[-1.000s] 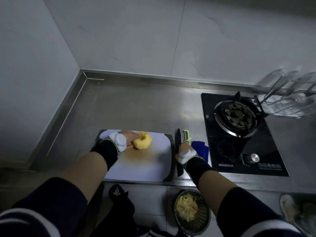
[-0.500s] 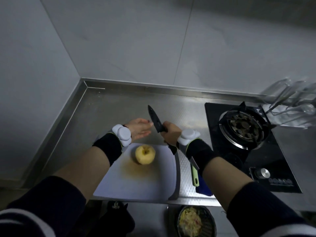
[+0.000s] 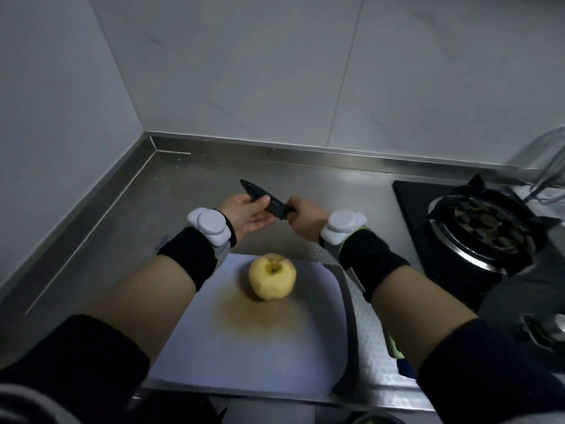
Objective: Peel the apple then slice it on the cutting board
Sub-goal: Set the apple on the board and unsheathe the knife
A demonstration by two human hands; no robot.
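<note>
Lifting knife [image 3: 269,203] off surface [image 3: 183,194]: right grip [image 3: 305,215] wraps handle [image 3: 287,210], left grip [image 3: 244,214], gone from apple [image 3: 272,280], now pinches blade [image 3: 253,192]. Peeled apple stands alone on board [image 3: 244,347], both grips behind it; slicing likely next.

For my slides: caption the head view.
Right hand grips black knife, left hand pinches its blade; peeled apple sits on cutting board.

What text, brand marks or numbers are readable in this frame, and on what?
None legible.
knife: faint pale mark on the black blade near the handle, too blurred to read.
gas stove: no lettering shows on the part in view.
cutting board, apple, wrist devices: no marks visible.
</note>
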